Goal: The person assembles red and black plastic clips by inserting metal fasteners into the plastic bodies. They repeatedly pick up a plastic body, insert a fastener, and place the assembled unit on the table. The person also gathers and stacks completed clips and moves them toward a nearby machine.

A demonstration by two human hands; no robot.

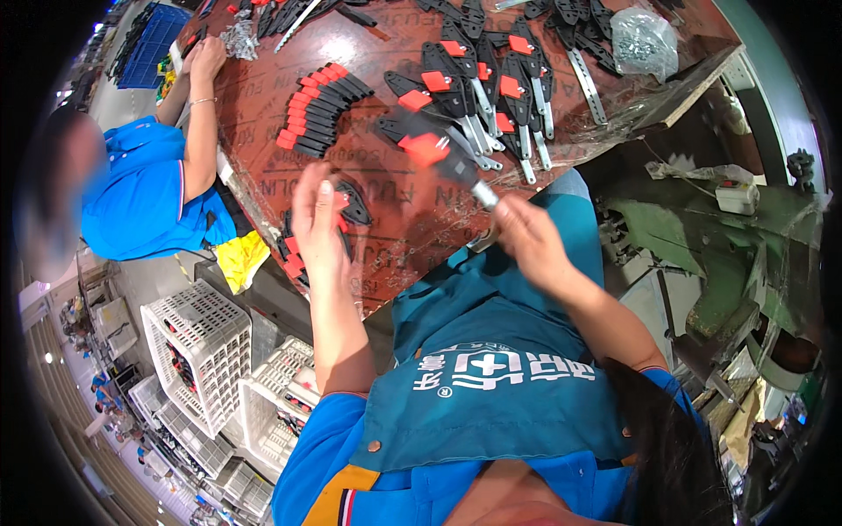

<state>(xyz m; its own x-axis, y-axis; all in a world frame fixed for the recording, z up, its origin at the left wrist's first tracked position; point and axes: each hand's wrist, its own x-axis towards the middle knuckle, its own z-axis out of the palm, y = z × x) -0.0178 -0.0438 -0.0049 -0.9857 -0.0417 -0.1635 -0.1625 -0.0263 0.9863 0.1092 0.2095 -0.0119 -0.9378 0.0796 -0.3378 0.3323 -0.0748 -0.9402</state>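
My right hand [531, 244] is closed round the metal end of a long black plastic piece with a red block [454, 165]. The piece is blurred and tilts up to the left, over the table's near edge. My left hand [317, 219] is raised at the left of the table, its fingers stretched upward and nothing plainly held in them. Beside and beneath it lies a loose group of black and red parts [355, 207], partly hidden by the hand and wrist. Ahead of it, black handles with red ends [320, 107] form a curved row.
Several similar assemblies with metal strips [465, 96] overlap on the red-brown table [399, 206]. A clear bag of small metal parts [645, 44] lies far right. At left are a co-worker in blue [145, 188] and white crates [197, 351]; a green machine [728, 254] stands right.
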